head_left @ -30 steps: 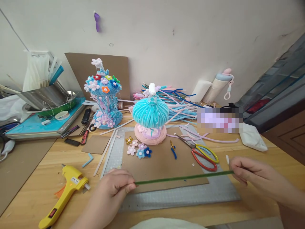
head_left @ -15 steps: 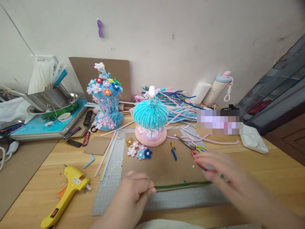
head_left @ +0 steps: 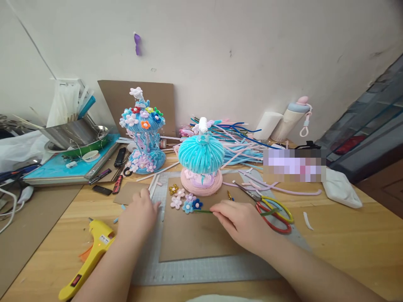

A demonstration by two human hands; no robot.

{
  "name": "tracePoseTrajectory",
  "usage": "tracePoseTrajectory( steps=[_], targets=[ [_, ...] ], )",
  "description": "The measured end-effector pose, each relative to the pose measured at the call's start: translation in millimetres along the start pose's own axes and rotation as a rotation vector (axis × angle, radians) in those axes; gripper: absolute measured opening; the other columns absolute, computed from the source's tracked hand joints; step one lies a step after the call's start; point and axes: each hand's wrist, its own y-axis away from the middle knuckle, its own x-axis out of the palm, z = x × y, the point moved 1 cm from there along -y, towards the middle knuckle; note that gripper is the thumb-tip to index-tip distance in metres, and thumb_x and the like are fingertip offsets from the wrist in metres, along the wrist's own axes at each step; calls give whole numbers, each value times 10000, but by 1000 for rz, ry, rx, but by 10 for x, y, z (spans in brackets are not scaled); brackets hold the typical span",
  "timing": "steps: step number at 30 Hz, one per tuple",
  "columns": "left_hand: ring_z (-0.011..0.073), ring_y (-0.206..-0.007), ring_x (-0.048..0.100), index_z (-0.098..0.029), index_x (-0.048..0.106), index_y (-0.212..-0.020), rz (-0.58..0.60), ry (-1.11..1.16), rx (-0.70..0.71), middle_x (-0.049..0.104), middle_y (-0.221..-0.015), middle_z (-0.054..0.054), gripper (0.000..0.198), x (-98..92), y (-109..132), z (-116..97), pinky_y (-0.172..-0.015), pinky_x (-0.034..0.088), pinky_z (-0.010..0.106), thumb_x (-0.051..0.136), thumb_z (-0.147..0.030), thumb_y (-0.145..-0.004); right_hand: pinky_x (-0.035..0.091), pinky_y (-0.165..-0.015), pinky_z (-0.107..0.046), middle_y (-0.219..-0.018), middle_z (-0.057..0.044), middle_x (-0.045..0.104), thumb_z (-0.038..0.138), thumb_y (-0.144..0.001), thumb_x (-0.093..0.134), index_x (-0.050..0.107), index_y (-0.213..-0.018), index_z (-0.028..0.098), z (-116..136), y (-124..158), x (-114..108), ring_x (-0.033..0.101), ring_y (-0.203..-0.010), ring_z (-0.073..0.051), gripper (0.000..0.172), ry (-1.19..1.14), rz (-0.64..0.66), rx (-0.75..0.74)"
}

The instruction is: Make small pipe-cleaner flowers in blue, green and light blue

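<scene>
Right hand [head_left: 237, 219] pinches the green stem [head_left: 203, 211], hiding its middle; left hand [head_left: 138, 214] hides the strips' [head_left: 154, 187] near ends, its grip unclear.

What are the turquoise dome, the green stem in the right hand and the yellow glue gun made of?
Turquoise dome: probably chenille stems, soft and matte, judging by its fuzzy ridges.
Green stem: perhaps chenille too, slim and matte, though its fuzz is hard to make out.
Yellow glue gun: apparently hard plastic, with a smooth, even-coloured moulded shell.

Both forearms [head_left: 299, 259] extend forward, the right grip [head_left: 244, 224] pinched, the left grip [head_left: 137, 216] (thumb apart) palm down.
</scene>
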Motion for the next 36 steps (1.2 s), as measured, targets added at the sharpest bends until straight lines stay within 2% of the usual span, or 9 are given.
tracePoseTrajectory(
  steps=[8, 15, 20, 25, 28, 30, 33, 34, 36],
  targets=[
    [335, -924, 619, -125, 441, -1031, 99, 10, -100, 576, -1038, 190, 293, 179, -84, 84, -680, 460, 404, 307, -334, -875, 444, -707, -264, -931, -19, 688, 197, -882, 475, 632, -982, 222, -252, 58, 174, 627, -824, -159, 188, -65, -137, 108],
    [366, -885, 634, -101, 490, -986, 141, 52, -111, 638, -939, 215, 355, 296, -161, 175, -691, 457, 437, 306, -376, -858, 443, -712, -264, -912, -21, 685, 246, -888, 492, 637, -967, 219, -191, 35, 244, 624, -825, -167, 167, -17, 87, 17],
    [375, -870, 636, -88, 509, -973, 115, 49, -119, 635, -953, 233, 337, 261, -97, 128, -667, 462, 438, 293, -317, -854, 435, -700, -262, -894, -28, 680, 266, -906, 464, 632, -975, 211, -136, 59, 247, 618, -808, -161, 190, 14, 135, -64],
    [342, -781, 647, -61, 523, -939, 55, 67, -89, 632, -873, 227, 298, 194, 41, 94, -622, 456, 410, 255, -143, -838, 445, -724, -260, -938, -34, 679, 241, -901, 476, 629, -988, 195, -165, 58, 252, 620, -841, -156, 182, -21, 104, -51],
    [329, -818, 624, -61, 491, -1016, -30, 97, -106, 599, -946, 233, 330, 89, 126, 67, -618, 458, 407, 219, -177, -869, 450, -727, -252, -930, -34, 683, 237, -898, 482, 635, -980, 197, -182, 55, 262, 624, -838, -150, 178, -42, 96, -39],
    [283, -888, 599, -115, 437, -1091, -162, 240, -96, 573, -1006, 182, 314, 9, 188, 5, -671, 467, 376, 224, -235, -895, 451, -728, -250, -929, -32, 685, 237, -898, 481, 637, -978, 200, -186, 56, 269, 626, -836, -148, 179, -50, 96, -36],
    [220, -905, 570, -203, 426, -999, -430, 825, 41, 563, -935, 77, 178, -48, 309, -163, -778, 456, 339, 313, -302, -902, 453, -729, -255, -939, -34, 687, 240, -897, 480, 640, -979, 203, -187, 58, 281, 628, -841, -153, 183, -54, 96, -31],
    [206, -918, 567, -215, 418, -963, -443, 1016, 114, 565, -928, 58, 139, -37, 352, -228, -824, 444, 344, 328, -302, -903, 454, -730, -257, -942, -33, 688, 240, -896, 481, 641, -977, 204, -189, 58, 286, 628, -843, -155, 182, -56, 98, -27],
    [188, -947, 569, -221, 410, -943, -332, 1272, 263, 588, -938, 42, 98, 23, 433, -350, -893, 414, 360, 342, -283, -910, 457, -737, -260, -948, -29, 689, 239, -894, 485, 642, -974, 205, -195, 57, 294, 630, -846, -156, 179, -63, 103, -19]
  ],
)
